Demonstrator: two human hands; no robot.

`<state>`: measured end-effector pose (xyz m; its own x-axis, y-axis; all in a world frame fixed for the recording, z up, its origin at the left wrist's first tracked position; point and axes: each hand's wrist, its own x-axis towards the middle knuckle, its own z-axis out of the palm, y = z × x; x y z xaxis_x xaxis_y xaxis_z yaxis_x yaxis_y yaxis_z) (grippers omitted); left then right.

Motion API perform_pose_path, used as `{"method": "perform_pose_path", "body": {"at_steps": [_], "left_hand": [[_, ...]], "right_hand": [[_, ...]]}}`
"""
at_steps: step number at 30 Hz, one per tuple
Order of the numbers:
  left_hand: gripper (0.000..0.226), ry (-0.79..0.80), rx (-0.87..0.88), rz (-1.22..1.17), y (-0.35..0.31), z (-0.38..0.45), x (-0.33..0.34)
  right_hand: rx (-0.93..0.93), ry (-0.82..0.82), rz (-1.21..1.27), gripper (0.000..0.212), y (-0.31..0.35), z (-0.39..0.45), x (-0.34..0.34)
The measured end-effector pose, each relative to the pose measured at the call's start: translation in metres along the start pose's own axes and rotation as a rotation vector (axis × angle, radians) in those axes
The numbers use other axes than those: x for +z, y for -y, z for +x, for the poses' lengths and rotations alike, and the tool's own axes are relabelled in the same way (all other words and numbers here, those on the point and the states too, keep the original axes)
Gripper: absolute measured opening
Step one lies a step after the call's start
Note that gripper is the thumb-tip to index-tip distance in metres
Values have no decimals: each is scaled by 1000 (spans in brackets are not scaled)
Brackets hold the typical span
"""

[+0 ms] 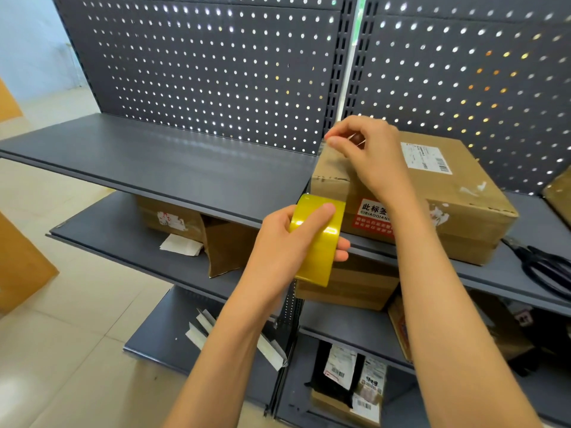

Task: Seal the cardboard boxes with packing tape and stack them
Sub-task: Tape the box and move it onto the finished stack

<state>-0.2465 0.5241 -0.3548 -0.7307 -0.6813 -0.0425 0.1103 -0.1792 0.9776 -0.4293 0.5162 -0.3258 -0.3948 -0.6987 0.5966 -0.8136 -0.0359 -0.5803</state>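
Tape is being drawn across a brown cardboard box (pixel 432 193) bearing a white shipping label and red sticker, which sits on the grey metal shelf (pixel 154 162) of a pegboard rack. At the box's near-left corner, the left hand (pixel 293 242) has its fingers (pixel 315 217) wrapped around a glossy yellow roll of packing tape (pixel 321 239). Above the box's far-left edge, the right hand (pixel 367 156) pinches what appears to be the tape's clear free end. Sealing looks just begun; the next move likely calls for pressing the strip flat along the seam, then cutting it. Black scissors (pixel 543 267) lie right of the box. Further cardboard boxes (pixel 346 282) rest on shelves below it.
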Motion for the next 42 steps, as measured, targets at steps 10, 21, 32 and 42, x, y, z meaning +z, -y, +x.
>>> {"method": "perform_pose_path", "body": {"at_steps": [10,21,32,42], "left_hand": [[22,20,-53,23,2,13,-1],[24,12,-38,33,10,16,-2],[21,-21,-48,21,13,17,3],[24,-21,-40,17,17,15,5]], "right_hand": [[83,69,-65,9,-16,3,6],[140,80,-175,6,-16,2,8],[59,-136,-18,23,1,-5,3],[89,566,-367,48,20,-32,-5]]}}
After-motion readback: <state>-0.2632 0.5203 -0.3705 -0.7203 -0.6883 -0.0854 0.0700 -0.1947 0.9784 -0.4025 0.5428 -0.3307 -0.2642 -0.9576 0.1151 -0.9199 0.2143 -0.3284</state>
